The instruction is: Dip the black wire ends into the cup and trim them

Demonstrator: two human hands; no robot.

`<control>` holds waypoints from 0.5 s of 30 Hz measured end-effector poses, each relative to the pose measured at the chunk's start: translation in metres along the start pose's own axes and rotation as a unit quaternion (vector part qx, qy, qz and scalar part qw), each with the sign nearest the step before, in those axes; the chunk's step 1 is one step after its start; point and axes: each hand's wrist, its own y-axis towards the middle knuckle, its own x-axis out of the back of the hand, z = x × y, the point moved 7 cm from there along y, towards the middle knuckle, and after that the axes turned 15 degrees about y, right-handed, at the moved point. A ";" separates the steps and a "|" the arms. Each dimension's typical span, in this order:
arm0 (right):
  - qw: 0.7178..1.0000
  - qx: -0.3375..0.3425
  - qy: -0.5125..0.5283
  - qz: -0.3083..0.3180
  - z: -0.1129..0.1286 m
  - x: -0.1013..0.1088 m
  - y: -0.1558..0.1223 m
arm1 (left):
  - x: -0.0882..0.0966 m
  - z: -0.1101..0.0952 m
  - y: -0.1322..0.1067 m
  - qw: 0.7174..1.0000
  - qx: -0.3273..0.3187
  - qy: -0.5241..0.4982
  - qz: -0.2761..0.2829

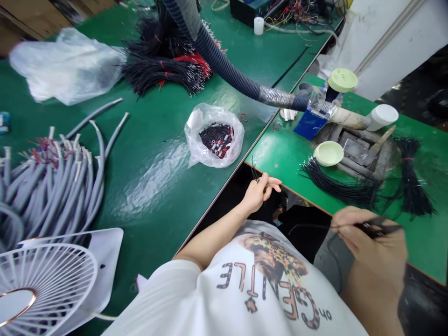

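Observation:
My left hand [258, 192] is closed near the edge of the right-hand table, pinching a few thin black wires [255, 171] whose ends stick up past the fingers. Farther right, my right hand [374, 252] is raised in front of the table and blurred by motion. Its fingers are closed round a dark slim tool [380, 227] whose kind I cannot make out. A thin dark strand runs by its fingertips; whether it is pinched is unclear. Beyond that hand, a bundle of black wires [345, 189] with bare tips lies on the green table [280, 156].
A clear bag [236, 156] holds small black, red and white pieces. A ribbed hose [233, 77] crosses above to a blue piece [310, 125] beside a grimy metal block [381, 161]. Grey cables [63, 186], a white fan [52, 280] and tied black wires [168, 77] lie left.

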 end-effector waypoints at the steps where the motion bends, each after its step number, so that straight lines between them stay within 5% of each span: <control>1: 1.000 -0.007 -0.006 0.004 -0.007 -0.003 0.006 | -0.003 -0.011 -0.004 1.000 -0.013 0.018 0.008; 4: 0.999 -0.003 -0.026 0.023 -0.024 -0.015 0.021 | -0.024 -0.037 -0.019 0.992 -0.028 0.076 0.101; 8: 0.995 0.033 -0.064 0.065 -0.028 -0.032 0.025 | -0.053 -0.045 -0.036 0.965 0.010 0.109 0.236; 15: 0.987 0.086 -0.100 0.093 -0.021 -0.038 0.023 | -0.067 -0.028 -0.039 0.951 0.103 -0.014 0.291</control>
